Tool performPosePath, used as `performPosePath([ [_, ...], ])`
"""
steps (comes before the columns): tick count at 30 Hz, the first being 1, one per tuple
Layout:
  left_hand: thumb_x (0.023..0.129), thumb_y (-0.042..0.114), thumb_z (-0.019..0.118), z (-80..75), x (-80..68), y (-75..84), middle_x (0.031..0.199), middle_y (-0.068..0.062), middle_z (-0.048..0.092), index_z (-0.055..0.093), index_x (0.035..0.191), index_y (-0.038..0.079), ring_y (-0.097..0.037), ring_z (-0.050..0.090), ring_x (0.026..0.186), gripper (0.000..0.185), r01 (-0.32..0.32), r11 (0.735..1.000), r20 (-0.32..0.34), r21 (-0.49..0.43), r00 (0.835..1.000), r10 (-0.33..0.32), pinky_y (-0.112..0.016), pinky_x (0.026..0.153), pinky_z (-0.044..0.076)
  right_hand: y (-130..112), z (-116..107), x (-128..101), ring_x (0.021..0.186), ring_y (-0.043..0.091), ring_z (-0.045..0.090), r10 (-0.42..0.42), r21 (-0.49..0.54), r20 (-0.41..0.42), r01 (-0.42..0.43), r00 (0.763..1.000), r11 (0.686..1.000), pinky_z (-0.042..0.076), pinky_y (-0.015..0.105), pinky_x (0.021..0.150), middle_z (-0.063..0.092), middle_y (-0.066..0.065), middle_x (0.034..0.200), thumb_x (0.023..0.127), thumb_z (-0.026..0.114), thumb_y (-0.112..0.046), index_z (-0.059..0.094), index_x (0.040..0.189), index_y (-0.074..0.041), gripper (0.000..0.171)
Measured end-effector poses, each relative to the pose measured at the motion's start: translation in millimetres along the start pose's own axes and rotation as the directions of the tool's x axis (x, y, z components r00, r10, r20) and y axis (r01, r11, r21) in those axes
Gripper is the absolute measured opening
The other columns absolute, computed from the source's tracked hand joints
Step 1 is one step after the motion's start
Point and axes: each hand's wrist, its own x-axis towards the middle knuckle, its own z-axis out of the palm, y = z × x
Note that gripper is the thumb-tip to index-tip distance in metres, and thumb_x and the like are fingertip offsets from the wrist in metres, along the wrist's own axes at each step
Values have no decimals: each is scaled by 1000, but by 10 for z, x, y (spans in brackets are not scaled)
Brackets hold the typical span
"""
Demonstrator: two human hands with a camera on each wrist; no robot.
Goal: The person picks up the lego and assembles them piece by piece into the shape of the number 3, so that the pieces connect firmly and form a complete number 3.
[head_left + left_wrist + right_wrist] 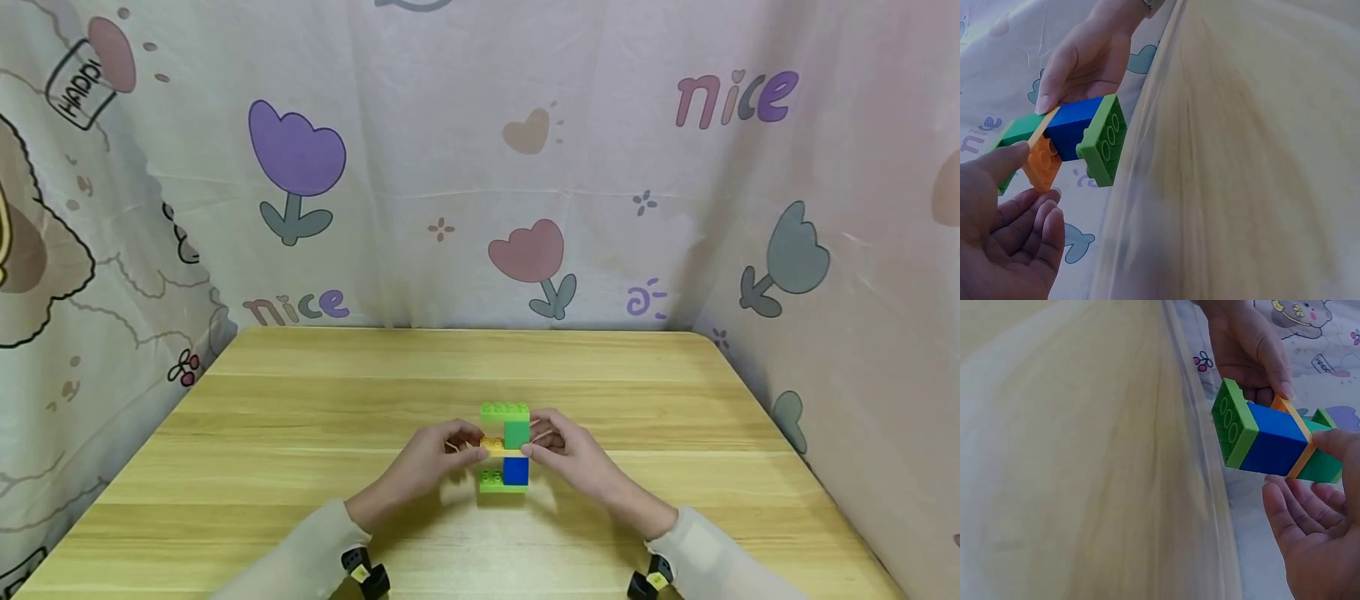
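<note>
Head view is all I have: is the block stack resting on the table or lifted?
Observer: Lifted. The left wrist view shows the block stack's light green base plate from below, sockets exposed, apart from the table.
Operator: Does the orange piece stay flush?
Observer: No. In the left wrist view the orange piece juts out past the blue brick, toward the left hand.
Operator: Where is the right thumb?
Observer: The right wrist view shows the right hand with its thumb tip on the orange strip, next to the dark green brick.
</note>
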Motion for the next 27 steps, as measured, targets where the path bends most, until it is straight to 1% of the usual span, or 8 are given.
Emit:
performPosePath([
  [2,91,42,68,-1,20,-9,95,7,65,69,109,14,-15,60,86,33,9,1000,-3,-8,1000,-9,-30,76,51,-4,-5,20,98,24,63,4,10,-12,-4,1000,1000,53,29,83,62,11,110,96,66,-20,49,134,-5,45],
  [5,91,45,67,-6,49,-22,96,7,66,69,109,16,-16,60,88,35,29,999,-8,-18,1000,-29,-31,77,51,-16,-16,51,98,25,63,34,42,-20,-33,999,999,53,30,83,61,13,111,95,66,-20,46,138,-5,49],
  [9,90,47,67,-10,81,-34,97,7,66,70,109,16,-16,59,88,37,42,999,-11,-27,999,-43,-33,78,51,-26,-30,80,96,27,63,73,104,-14,-71,997,992,54,38,84,59,16,112,96,64,-17,39,143,-4,55],
  [13,90,49,65,-16,120,-38,97,8,67,70,108,16,-15,60,88,37,39,999,-24,-9,999,-39,-33,78,51,-15,-39,121,92,28,64,92,155,-6,-90,996,984,53,45,84,58,17,112,97,62,-14,32,147,-4,59],
  [18,93,45,64,-26,169,-31,95,8,67,69,106,17,-14,61,87,31,14,1000,-33,2,999,-14,-33,77,51,-11,-63,171,90,28,65,115,134,4,-115,993,984,54,43,82,58,18,112,98,62,-17,29,150,-9,62],
  [21,94,42,63,-26,196,-31,96,3,68,68,106,18,-16,62,87,28,2,1000,-24,-11,1000,-2,-32,75,51,8,-81,195,90,28,64,131,123,10,-132,991,984,54,45,83,59,18,111,98,62,-17,28,151,-9,63],
  [24,95,42,63,-25,226,-37,99,-3,68,68,106,18,-18,61,88,27,3,1000,-17,-26,1000,-3,-31,74,51,22,-103,221,90,29,64,145,135,16,-145,989,980,53,49,84,59,18,109,99,60,-15,25,152,-6,65],
  [27,95,42,63,-25,260,-48,101,-7,68,68,107,18,-19,61,88,27,-3,1000,-10,-29,1000,2,-32,74,50,41,-130,252,89,29,64,159,155,22,-161,987,975,52,51,85,59,18,108,99,60,-13,24,152,-6,65],
])
